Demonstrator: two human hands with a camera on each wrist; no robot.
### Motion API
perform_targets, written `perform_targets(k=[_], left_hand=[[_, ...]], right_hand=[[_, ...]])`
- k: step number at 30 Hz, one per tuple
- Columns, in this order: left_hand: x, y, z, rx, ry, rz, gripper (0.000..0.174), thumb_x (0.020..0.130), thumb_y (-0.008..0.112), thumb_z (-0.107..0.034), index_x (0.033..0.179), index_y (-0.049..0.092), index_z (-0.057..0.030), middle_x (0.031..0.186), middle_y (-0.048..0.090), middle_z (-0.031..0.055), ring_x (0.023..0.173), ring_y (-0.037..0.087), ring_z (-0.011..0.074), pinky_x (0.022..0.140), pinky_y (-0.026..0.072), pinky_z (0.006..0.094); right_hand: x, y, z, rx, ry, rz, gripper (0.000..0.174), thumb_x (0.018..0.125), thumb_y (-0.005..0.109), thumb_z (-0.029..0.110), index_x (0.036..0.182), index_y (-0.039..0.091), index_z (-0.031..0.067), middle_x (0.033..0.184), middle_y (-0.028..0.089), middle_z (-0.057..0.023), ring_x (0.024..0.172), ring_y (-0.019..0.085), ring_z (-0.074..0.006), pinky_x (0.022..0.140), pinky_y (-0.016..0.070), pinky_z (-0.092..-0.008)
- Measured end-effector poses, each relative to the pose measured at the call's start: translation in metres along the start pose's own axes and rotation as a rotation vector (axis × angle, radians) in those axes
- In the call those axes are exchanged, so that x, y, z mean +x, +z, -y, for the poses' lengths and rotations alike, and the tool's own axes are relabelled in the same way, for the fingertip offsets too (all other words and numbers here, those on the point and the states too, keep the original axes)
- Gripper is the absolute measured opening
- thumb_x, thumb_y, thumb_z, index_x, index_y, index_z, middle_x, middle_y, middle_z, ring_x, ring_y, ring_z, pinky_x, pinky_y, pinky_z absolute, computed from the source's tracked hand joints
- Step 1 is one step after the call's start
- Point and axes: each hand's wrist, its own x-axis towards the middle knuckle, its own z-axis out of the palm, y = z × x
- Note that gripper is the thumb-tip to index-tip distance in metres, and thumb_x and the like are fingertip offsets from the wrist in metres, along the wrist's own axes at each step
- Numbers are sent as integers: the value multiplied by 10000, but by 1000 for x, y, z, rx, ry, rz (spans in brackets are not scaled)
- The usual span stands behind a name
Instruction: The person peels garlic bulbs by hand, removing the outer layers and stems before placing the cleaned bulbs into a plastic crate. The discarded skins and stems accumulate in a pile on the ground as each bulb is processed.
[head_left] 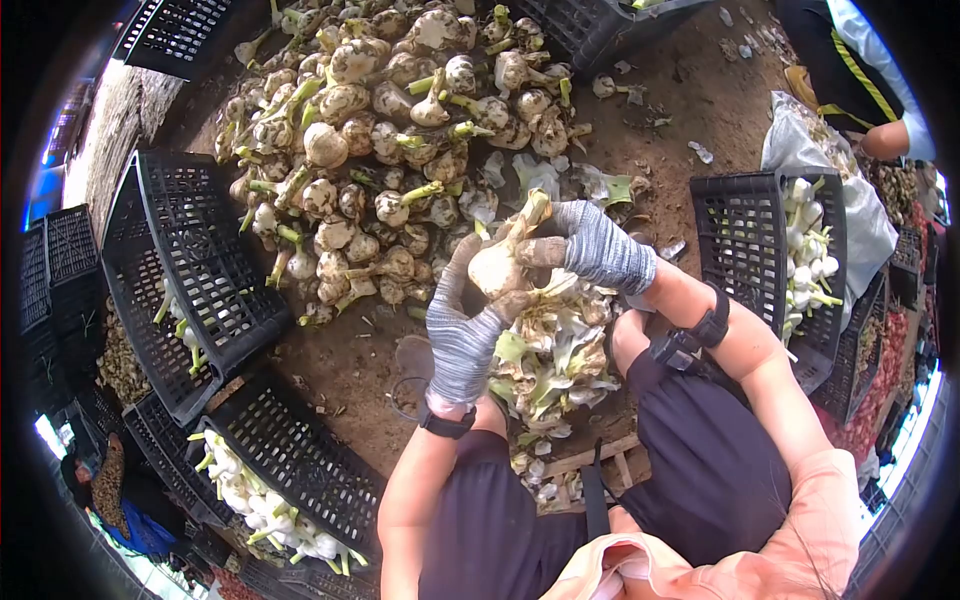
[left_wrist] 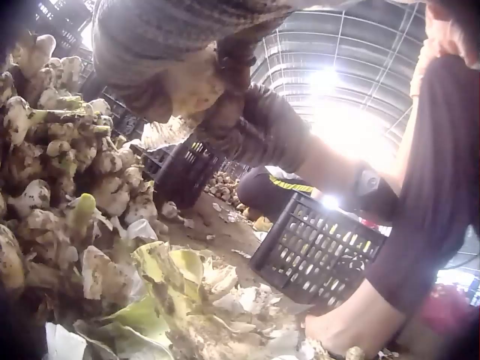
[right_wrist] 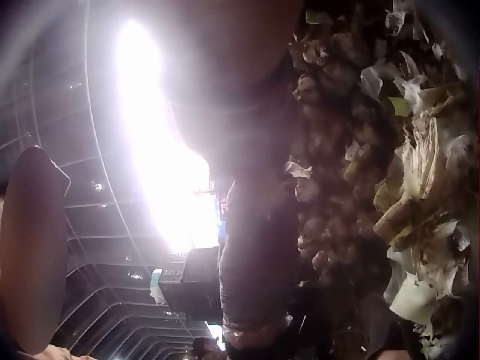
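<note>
Both hands wear grey gloves and meet over a garlic bulb [head_left: 496, 270] in the head view. The left hand [head_left: 462, 335] holds the bulb from the left and below, thumb and fingers around it. At its upper right, the right hand [head_left: 598, 245] pinches the bulb's stem and outer skin. In the left wrist view the pale bulb [left_wrist: 191, 82] shows between the left hand [left_wrist: 142, 52] and the right hand [left_wrist: 259, 127]. Right wrist view: dark and glared, the bulb cannot be made out. Peeled skins [head_left: 550, 355] lie below the hands.
A large heap of unpeeled garlic [head_left: 350, 130] lies ahead. Black crates stand at the left [head_left: 200, 270], lower left [head_left: 300, 440] and right [head_left: 740, 235]; white garlic [head_left: 810, 260] fills the right one. Another person's arm [head_left: 885, 140] shows at the upper right.
</note>
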Motion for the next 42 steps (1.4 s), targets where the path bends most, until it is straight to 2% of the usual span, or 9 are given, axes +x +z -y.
perform_targets(k=[7,12,15,23,28,31,35,37,42], left_hand=[[2,-13,11,-591,-324,4,550,869,604,-408,1259,477,-41,1090,581,91,913,601,163,696,511,249],[21,-11,8,-396,-620,-228,543,892,465,-559,982,600,-41,647,605,50,370,464,111,284,332,203],[26,-35,26,-615,-696,52,559,892,453,-571,965,604,-37,639,599,51,376,471,98,294,341,182],[13,5,39,335,311,-56,427,961,486,-283,1302,392,-45,1097,541,99,963,536,166,863,449,294],[16,-17,20,11,-161,164,474,924,519,-417,1214,478,-45,1074,571,69,928,552,127,780,468,241],[18,-26,6,-246,-500,201,580,848,555,-564,1178,533,-88,930,627,8,681,552,33,540,435,164],[20,-22,7,-449,-444,302,708,842,485,-626,1286,425,-78,736,583,8,343,294,20,316,258,186],[22,-12,17,-124,-204,-22,576,908,508,-488,1292,419,-69,710,549,-18,436,376,16,381,291,168],[16,5,16,-165,-25,-201,399,920,572,-213,1260,463,-35,1079,579,62,878,571,93,697,494,229]], right_hand=[[0,-5,-13,-103,-105,27,285,804,641,92,1074,598,11,966,649,-57,910,571,-103,825,476,-297],[-5,-1,-23,-579,-223,14,323,783,643,110,1078,537,32,950,607,-65,908,569,-151,807,468,-316],[-3,2,-25,-423,-252,9,288,799,667,116,1068,584,56,988,582,-54,943,567,-181,880,448,-308],[-4,13,-38,-158,-163,-168,373,835,599,130,1183,498,43,1032,613,-73,972,552,-135,865,451,-288],[-11,-12,-16,-244,133,-35,239,802,615,128,1008,619,6,985,638,-121,897,602,-171,805,481,-340],[-13,-27,-32,-706,-530,157,216,797,624,97,991,628,4,1004,640,-119,909,619,-212,811,485,-354],[-15,-8,-14,-124,-78,27,235,831,586,73,1056,598,8,1007,631,-94,907,605,-218,819,478,-333],[-10,-4,-9,97,135,-114,259,847,570,85,1091,570,-3,985,622,-56,888,578,-124,804,475,-289],[-7,16,-22,-676,-415,-217,333,746,612,62,1071,568,3,1177,534,-187,1104,525,-297,921,446,-378]])
